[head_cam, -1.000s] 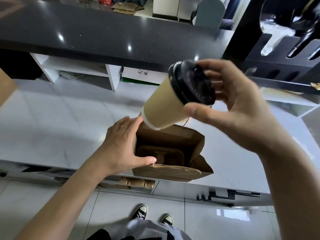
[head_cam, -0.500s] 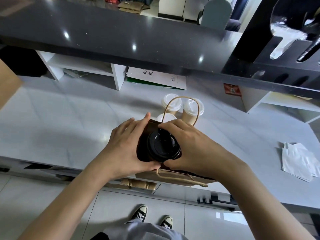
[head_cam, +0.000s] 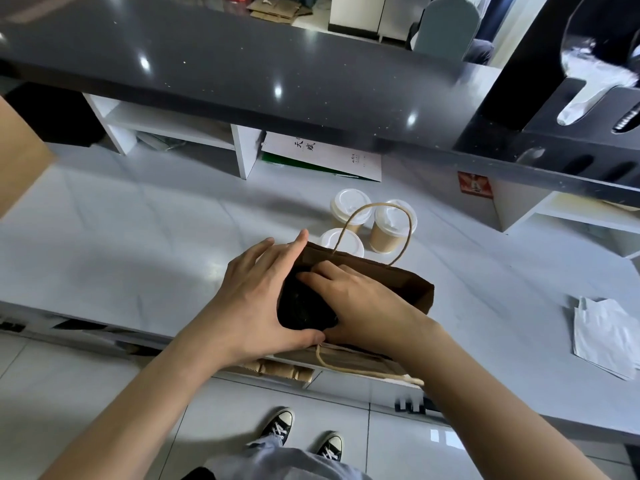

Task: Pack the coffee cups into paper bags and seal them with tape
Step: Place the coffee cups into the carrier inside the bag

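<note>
**Both hands at the bag mouth, cup going in**

Left hand braces the near-left edge of the paper bag, fingers fairly straight along its side and thumb hooked across the front rim. Right hand is down inside the opening, fingers curled over the black-lidded cup, which sits low in the bag's left half.

What worries me: the bag stands close to the counter edge, and pushing down off-centre could tip it toward me. If the cup lands crooked, I judge the lid could pop or the cup lean. The rope handle arches just over my wrist and could snag as I pull out. Three white-lidded cups wait right behind the bag, close enough to knock.
</note>
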Available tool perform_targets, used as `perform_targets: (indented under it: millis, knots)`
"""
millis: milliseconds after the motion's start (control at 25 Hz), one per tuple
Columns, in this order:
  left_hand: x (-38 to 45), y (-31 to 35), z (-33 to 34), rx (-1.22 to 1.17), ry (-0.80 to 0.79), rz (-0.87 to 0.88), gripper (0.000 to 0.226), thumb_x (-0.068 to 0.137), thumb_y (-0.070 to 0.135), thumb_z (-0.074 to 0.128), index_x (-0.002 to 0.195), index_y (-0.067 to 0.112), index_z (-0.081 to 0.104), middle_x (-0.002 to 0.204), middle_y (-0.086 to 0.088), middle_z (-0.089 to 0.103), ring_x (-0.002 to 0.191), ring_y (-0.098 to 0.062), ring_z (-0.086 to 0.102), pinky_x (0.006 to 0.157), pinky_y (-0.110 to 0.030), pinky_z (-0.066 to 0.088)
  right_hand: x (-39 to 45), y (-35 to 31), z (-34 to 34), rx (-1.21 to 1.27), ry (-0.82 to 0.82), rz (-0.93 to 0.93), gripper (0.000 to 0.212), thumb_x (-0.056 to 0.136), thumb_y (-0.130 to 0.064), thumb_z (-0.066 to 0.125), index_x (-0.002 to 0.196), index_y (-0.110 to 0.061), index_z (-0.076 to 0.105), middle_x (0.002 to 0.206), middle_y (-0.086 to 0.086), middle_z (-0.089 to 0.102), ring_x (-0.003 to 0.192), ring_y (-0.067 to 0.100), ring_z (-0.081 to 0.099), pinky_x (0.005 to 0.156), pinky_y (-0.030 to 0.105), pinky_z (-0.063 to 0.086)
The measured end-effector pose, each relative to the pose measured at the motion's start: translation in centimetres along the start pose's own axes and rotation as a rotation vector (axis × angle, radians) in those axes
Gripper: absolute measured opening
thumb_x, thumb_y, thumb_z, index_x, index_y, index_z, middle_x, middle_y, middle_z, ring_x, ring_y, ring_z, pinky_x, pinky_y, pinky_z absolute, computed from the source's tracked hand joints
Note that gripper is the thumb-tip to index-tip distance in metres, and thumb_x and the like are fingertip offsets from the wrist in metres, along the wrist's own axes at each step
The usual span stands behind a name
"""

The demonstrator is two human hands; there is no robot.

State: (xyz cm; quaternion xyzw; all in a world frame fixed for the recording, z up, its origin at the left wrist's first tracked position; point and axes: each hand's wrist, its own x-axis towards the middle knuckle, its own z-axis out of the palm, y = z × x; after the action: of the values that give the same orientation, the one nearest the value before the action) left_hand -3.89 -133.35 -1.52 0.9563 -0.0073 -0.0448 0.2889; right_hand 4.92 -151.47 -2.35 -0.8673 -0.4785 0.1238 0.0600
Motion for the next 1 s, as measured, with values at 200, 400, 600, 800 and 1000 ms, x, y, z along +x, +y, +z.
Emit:
perform_targets:
  millis: [200, 400, 600, 800, 1000]
  knots:
    - [0.0, 0.0, 0.1, 0.018, 0.009, 0.009, 0.13, 0.054, 0.085, 0.062, 0.155, 0.051, -0.012, 0.158, 0.024, 0.021, 0.152, -0.006, -0.002, 0.124, -0.031, 0.008, 0.8, -0.2, 1.0, -0.05, -0.025, -0.005, 0.084, 0.082, -0.036, 0.081, 0.154, -0.023, 0.038, 0.134, 0.002, 0.05, 0.117, 0.023, 0.053, 0.094, 0.04, 0.053]
    - [0.0, 0.0, 0.1, 0.011, 0.012, 0.009, 0.128, 0.054, 0.084, 0.061, 0.155, 0.051, -0.01, 0.158, 0.025, 0.02, 0.152, -0.005, -0.002, 0.123, -0.032, 0.008, 1.5, -0.3, 1.3, -0.052, -0.037, -0.02, 0.076, 0.085, -0.032, 0.079, 0.151, -0.021, 0.042, 0.136, 0.004, 0.051, 0.118, 0.024, 0.052, 0.096, 0.038, 0.052]
    - [0.0, -0.1, 0.2, 0.013, 0.013, 0.012, 0.128, 0.055, 0.083, 0.063, 0.155, 0.052, -0.011, 0.159, 0.024, 0.019, 0.153, -0.006, -0.002, 0.125, -0.033, 0.009, 1.9, 0.0, 1.6, -0.03, -0.073, -0.012, 0.072, 0.085, -0.029, 0.078, 0.148, -0.019, 0.045, 0.135, 0.005, 0.053, 0.121, 0.025, 0.053, 0.1, 0.04, 0.05]
    - [0.0, -0.1, 0.2, 0.018, 0.008, 0.022, 0.127, 0.056, 0.083, 0.062, 0.156, 0.05, -0.008, 0.158, 0.027, 0.016, 0.152, -0.006, -0.002, 0.124, -0.03, 0.008, 2.3, -0.1, 1.9, -0.02, -0.092, 0.0, 0.073, 0.083, -0.024, 0.08, 0.147, -0.018, 0.046, 0.135, 0.006, 0.053, 0.122, 0.028, 0.053, 0.1, 0.043, 0.051]
    - [0.2, -0.1, 0.2, 0.031, 0.01, 0.024, 0.126, 0.055, 0.083, 0.061, 0.156, 0.05, -0.007, 0.159, 0.025, 0.017, 0.153, -0.008, 0.001, 0.125, -0.034, 0.01, 2.1, -0.1, 2.2, -0.012, -0.087, -0.005, 0.075, 0.087, -0.025, 0.076, 0.152, -0.019, 0.039, 0.137, 0.005, 0.05, 0.123, 0.027, 0.051, 0.101, 0.041, 0.049]
